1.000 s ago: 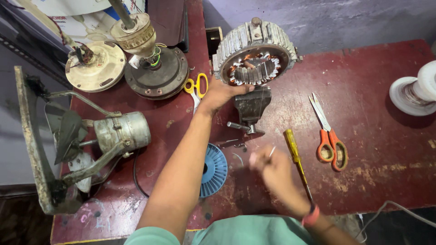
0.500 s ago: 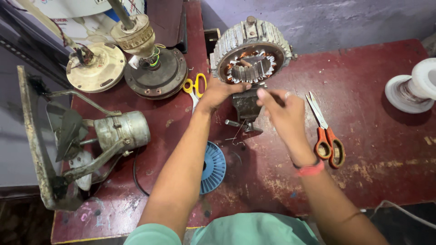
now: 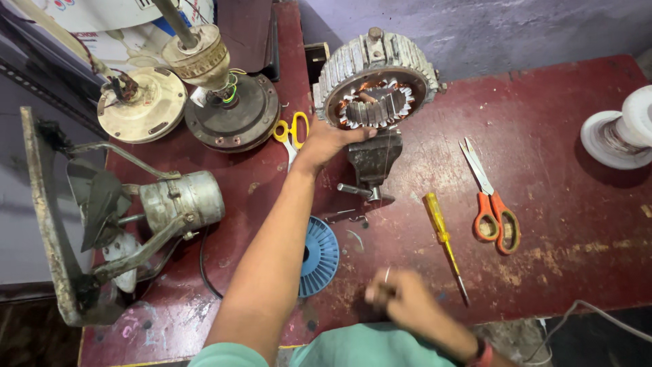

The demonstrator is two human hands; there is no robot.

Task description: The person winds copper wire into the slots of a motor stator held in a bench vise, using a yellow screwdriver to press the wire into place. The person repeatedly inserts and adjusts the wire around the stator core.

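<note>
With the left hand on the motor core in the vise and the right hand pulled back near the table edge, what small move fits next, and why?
Probably bring the right hand back up to the motor core: the left hand steadies it in the vise, and a thin wire seems to run down from it.

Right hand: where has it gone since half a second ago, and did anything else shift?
The right hand has pulled back from the stator toward the table's near edge, fingers pinched, seemingly drawing a thin wire. The left hand stays against the stator's lower rim. The vise, yellow screwdriver and orange scissors have not moved.
</note>
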